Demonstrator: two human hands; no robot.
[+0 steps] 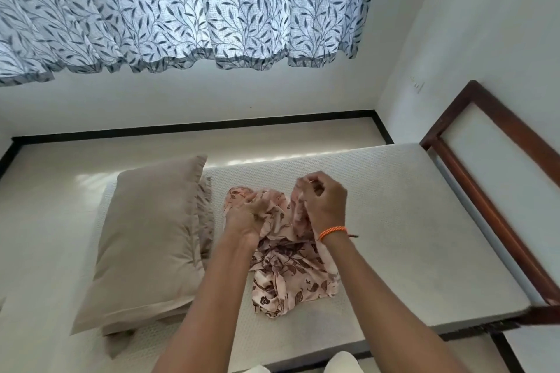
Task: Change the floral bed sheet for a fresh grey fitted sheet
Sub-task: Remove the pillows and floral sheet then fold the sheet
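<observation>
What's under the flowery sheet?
The bare white mattress lies under the bunched floral sheet, which both hands grip. Whatever sits beneath the bunch itself is covered.

Two pillows (145, 239) (stacked), one floral sheet (288, 269), one mattress (409, 221).

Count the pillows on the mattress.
2. The top pillow lies left of the floral bed sheet; a second pillow sits beneath it, mostly covered. More could be hidden underneath.

A beige pillow (145, 239) lies at the left of the frame on a bare white mattress (409, 221). A leaf-patterned curtain (181, 9) hangs across the top. A dark wooden bed frame (485, 191) runs down the right side.
</observation>
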